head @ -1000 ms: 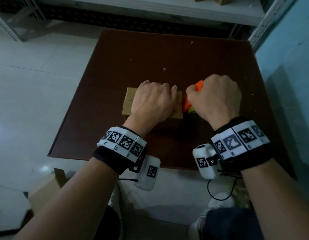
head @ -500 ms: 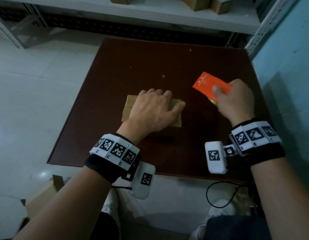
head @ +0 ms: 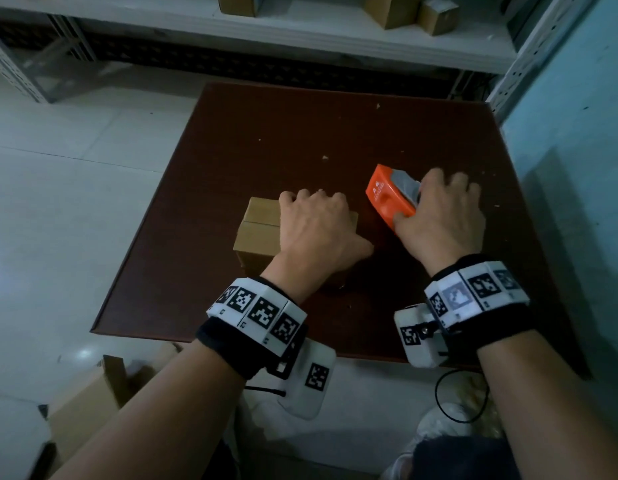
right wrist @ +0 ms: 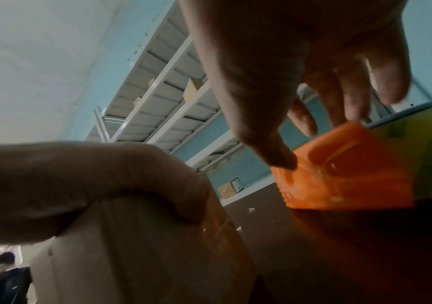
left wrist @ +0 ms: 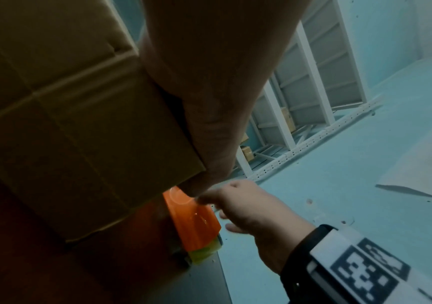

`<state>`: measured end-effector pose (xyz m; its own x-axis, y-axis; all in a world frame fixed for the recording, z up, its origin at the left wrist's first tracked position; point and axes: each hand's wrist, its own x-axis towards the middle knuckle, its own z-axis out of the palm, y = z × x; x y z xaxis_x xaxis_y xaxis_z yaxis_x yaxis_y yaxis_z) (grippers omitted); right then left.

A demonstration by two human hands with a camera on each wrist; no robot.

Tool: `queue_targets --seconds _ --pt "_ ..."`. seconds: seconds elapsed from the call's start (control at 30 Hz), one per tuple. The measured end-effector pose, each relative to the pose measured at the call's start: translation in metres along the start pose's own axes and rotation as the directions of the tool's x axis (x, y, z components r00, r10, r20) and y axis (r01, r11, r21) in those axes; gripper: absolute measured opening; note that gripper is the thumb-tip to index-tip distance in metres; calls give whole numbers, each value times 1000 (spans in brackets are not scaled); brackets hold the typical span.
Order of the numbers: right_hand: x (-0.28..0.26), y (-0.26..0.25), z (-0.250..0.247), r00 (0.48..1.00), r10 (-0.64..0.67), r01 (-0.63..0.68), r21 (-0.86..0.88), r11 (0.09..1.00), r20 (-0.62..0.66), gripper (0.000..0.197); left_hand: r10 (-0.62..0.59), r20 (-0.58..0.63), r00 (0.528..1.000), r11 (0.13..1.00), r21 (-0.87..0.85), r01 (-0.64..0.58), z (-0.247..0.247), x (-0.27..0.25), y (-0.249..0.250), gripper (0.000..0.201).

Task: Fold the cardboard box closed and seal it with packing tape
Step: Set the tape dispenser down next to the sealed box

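A small brown cardboard box (head: 259, 233) stands on the dark table (head: 300, 133), flaps folded down with a seam along its top. My left hand (head: 318, 226) lies over its right half, fingers bent over the far edge and thumb against the right end. In the left wrist view the box (left wrist: 79, 123) fills the left side. To the right of the box, an orange tape dispenser (head: 387, 199) rests on the table. My right hand (head: 442, 216) holds the dispenser (right wrist: 344, 176), thumb on its near side and fingers over the far side.
Cardboard crumbs dot the table. A white shelf (head: 335, 32) with several boxes runs along the back. A blue wall (head: 577, 168) stands close on the right. An open carton (head: 85, 403) sits on the floor at the near left. Another person (right wrist: 4, 273) is far off.
My right hand lifted the dispenser off the box's right end, swung it right, and set it down on the table beside the box. My left hand stayed on the box.
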<state>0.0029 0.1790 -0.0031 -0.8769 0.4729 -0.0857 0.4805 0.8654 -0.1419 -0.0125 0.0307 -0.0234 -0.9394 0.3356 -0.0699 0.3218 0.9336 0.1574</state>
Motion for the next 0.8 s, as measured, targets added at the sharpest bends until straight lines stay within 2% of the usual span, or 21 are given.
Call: queue_targets --seconds 0.07,0.1,0.13,0.17,0.2,0.23,0.27,0.3,0.37,0.4,0.47,0.53,0.67,0.73,0.8 --pt "-6 -3 6 977 -89 115 127 985 -196 57 2 3 1000 1000 -14 -2 -1 0 -1 48" --pt "-9 -6 9 969 -98 162 281 946 -229 47 10 -21 1000 999 -33 -11 0 0 -1 41" --pt "-13 -10 12 980 -84 165 493 855 -182 40 14 -57 998 998 -56 -18 0 -2 -2 37" --pt "-18 -16 15 994 -78 110 711 694 -77 39 14 -95 995 997 -79 -21 2 -4 -2 36" --pt "-23 -21 17 995 -85 8 859 511 42 43 4 -124 992 992 -126 -19 2 -5 -2 35" --pt "-28 -24 19 988 -105 -67 929 363 112 47 -15 -144 990 980 -196 -13 3 -6 -3 36" --pt "-32 -27 20 987 -128 -63 958 281 102 50 -41 -156 987 966 -257 -1 3 -5 -3 37" --pt "-36 -29 20 987 -153 4 964 264 38 51 -60 -164 985 957 -291 9 4 -4 -4 39" --pt "-38 -31 20 974 -199 172 934 313 -113 50 -61 -204 977 964 -267 5 4 -2 -3 42" --pt "-37 -32 22 960 -222 235 922 307 -171 50 -55 -224 973 965 -264 -7 4 -3 -3 41" --pt "-35 -32 26 940 -265 283 924 256 -214 56 -60 -238 969 946 -324 -21 6 -3 -4 40" --pt "-40 -34 31 934 -324 237 940 244 -152 63 -93 -286 954 925 -380 -24 9 -1 -6 39" --pt "-58 -41 40 934 -353 14 979 204 61 60 -125 -315 941 901 -434 -26 10 -1 -7 35" --pt "-59 -44 47 941 -326 -52 991 127 91 62 -124 -305 944 896 -443 -26 6 -1 -6 34" --pt "-54 -42 51 948 -292 -128 992 0 122 74 -112 -300 947 899 -437 -32 5 -1 -6 34"
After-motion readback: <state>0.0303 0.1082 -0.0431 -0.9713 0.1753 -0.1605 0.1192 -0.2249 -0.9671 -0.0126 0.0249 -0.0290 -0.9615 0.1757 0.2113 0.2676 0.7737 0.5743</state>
